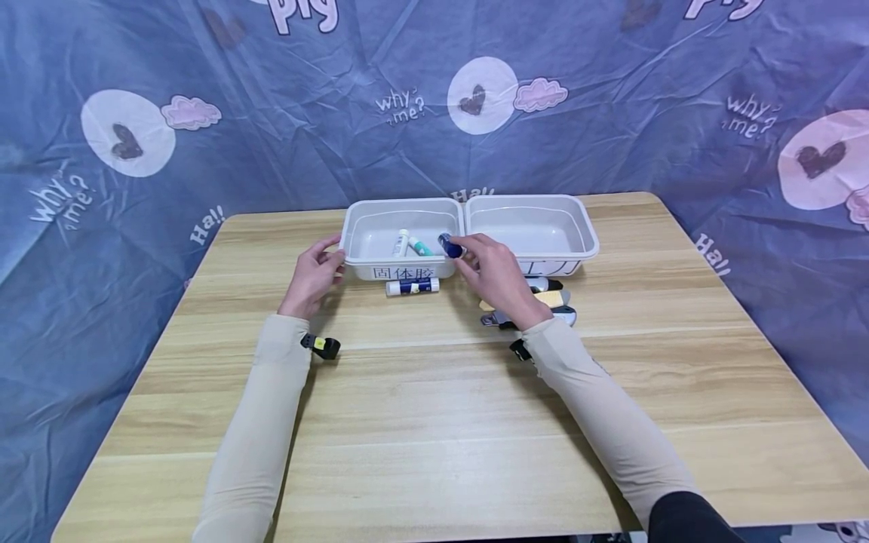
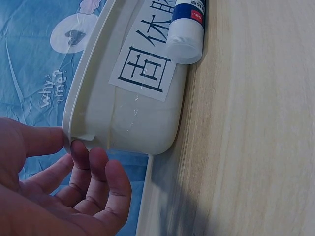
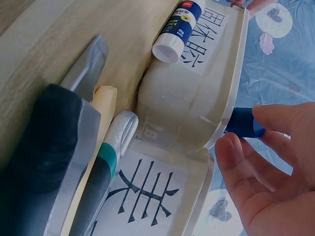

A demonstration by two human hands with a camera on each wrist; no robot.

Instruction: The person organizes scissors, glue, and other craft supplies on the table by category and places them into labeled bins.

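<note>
In the head view, two pale plastic bins are set side by side along the far edge of the desk (image 1: 407, 407). In the left bin (image 1: 362, 272), a white glue stick (image 1: 401, 243) and a green glue stick (image 1: 421, 246) are held, lying near its front wall. At its front left corner, the rim is gripped by the left hand (image 1: 314, 277). A blue glue stick (image 1: 446, 245) is pinched by the right hand (image 1: 492, 273) over the front right corner of the left bin, beside the right bin (image 1: 526, 230). On the desk, a capped glue stick (image 1: 416, 286) is laid before the left bin's front wall, and three utility knives (image 1: 553, 299) are laid before the right bin.

In the left wrist view, the left bin's rim is held between fingertips, the other fingers being loosely curled. The bin's front is marked by a paper label (image 2: 142, 73), partly covered by the capped glue stick.

In the right wrist view, the blue glue stick is gripped between thumb and fingers just behind the left bin's rim, by which its lower end is hidden. A labelled wall of the right bin is partly covered by the knives.
</note>
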